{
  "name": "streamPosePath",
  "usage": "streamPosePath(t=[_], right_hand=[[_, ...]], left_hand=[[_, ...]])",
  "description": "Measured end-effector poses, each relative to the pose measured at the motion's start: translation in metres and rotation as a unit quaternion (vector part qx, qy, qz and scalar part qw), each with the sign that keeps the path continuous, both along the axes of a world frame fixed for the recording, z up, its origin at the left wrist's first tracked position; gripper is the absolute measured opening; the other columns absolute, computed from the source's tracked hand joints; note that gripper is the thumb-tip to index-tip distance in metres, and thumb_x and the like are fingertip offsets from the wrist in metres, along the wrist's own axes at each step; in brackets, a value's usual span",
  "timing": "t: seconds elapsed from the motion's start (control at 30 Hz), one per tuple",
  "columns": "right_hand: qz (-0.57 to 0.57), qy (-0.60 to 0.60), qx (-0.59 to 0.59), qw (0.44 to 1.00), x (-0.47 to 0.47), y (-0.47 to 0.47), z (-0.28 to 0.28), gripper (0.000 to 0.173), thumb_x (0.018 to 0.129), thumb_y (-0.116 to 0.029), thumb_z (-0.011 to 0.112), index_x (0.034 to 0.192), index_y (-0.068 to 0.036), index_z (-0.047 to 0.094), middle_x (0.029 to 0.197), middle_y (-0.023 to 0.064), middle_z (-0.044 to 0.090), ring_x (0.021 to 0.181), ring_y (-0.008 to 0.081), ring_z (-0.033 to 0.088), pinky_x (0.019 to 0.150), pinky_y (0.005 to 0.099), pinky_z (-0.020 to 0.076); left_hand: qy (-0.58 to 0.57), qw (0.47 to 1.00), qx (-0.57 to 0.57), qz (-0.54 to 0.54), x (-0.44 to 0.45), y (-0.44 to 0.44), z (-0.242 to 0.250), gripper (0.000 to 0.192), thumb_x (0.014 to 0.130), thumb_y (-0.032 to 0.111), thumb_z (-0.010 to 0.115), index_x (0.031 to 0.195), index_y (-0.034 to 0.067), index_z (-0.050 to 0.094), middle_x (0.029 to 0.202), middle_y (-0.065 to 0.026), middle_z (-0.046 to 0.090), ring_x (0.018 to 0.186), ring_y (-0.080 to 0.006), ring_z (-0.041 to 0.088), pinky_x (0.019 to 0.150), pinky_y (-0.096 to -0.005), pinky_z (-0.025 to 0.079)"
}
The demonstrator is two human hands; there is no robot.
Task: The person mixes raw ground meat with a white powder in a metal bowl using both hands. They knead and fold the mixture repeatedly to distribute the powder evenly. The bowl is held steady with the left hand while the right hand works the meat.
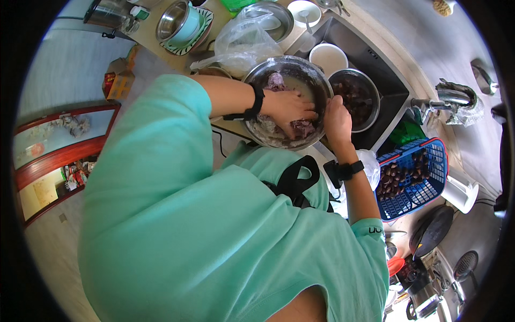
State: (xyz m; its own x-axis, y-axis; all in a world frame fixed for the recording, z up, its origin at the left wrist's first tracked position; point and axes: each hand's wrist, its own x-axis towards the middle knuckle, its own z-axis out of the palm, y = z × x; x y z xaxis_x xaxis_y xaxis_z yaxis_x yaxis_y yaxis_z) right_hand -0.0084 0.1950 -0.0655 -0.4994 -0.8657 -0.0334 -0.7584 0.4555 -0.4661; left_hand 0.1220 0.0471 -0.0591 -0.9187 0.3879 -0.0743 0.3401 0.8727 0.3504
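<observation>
A metal bowl (287, 60) stands before me, dusted with white powder on its inner wall. Purple-pink lumps (276, 81), partly coated in white powder, lie in it beside some cloudy liquid. My left hand (287, 110) is inside the bowl, palm down on the lumps. Its fingertips are partly hidden, and whether they grip a lump cannot be told. My right hand (337, 116) is closed on the bowl's right rim. Close by on the right is a metal pot (376, 110) holding dark brown pieces. Both wrists wear black straps.
The steel sink (384, 72) holds a white bowl (328, 57). A blue basket (436, 177) of chestnuts (389, 179) stands at the right near the faucet (426, 104). A clear plastic bag (241, 44), stacked bowls (189, 28) and a white bowl with a spoon (301, 10) crowd the counter.
</observation>
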Motion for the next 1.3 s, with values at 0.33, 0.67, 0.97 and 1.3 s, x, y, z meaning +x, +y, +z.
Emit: streamPosePath(t=[0.33, 0.67, 0.97, 1.3], right_hand=[[-0.012, 0.019, -0.004, 1.0, 0.003, 0.002, 0.0, 0.023, 0.098, -0.023, 0.045, 0.088, -0.003, 0.042, 0.067, 0.0231, 0.062, 0.063, 0.0409, 0.063, 0.053, 0.0482, 0.0516], [-0.031, -0.016, -0.004, 0.999, 0.007, 0.003, 0.001, 0.021, 0.098, -0.021, 0.045, 0.089, -0.003, 0.041, 0.067, 0.023, 0.062, 0.063, 0.0409, 0.063, 0.052, 0.0469, 0.052], [-0.028, -0.046, -0.008, 0.999, 0.006, 0.002, 0.002, 0.022, 0.098, -0.021, 0.045, 0.089, -0.002, 0.04, 0.066, 0.0265, 0.059, 0.063, 0.0452, 0.06, 0.053, 0.0526, 0.0486], [-0.015, -0.02, -0.002, 1.0, 0.005, 0.003, 0.004, 0.02, 0.097, -0.02, 0.046, 0.089, -0.002, 0.041, 0.066, 0.0245, 0.061, 0.063, 0.0427, 0.062, 0.053, 0.0497, 0.0503]], left_hand=[[-0.343, 0.918, -0.084, 0.179, -0.009, -0.067, 0.009, 0.052, 0.089, 0.048, 0.049, 0.112, 0.004, 0.063, 0.103, -0.0201, 0.065, 0.097, -0.0372, 0.061, 0.086, -0.045, 0.047], [-0.044, 0.913, -0.022, 0.406, 0.049, 0.03, 0.01, 0.081, 0.068, 0.062, 0.07, 0.128, 0.011, 0.051, 0.119, -0.0258, 0.046, 0.115, -0.0431, 0.042, 0.088, -0.0497, 0.044], [0.004, 0.987, 0.001, 0.162, 0.003, 0.012, -0.018, 0.052, 0.073, 0.056, 0.066, 0.098, 0.011, 0.063, 0.104, -0.0156, 0.06, 0.094, -0.034, 0.059, 0.068, -0.0424, 0.05], [-0.067, 0.988, 0.019, 0.138, -0.012, 0.001, -0.01, 0.062, 0.074, 0.054, 0.066, 0.117, 0.011, 0.055, 0.101, -0.019, 0.059, 0.092, -0.0374, 0.061, 0.075, -0.0466, 0.049]])
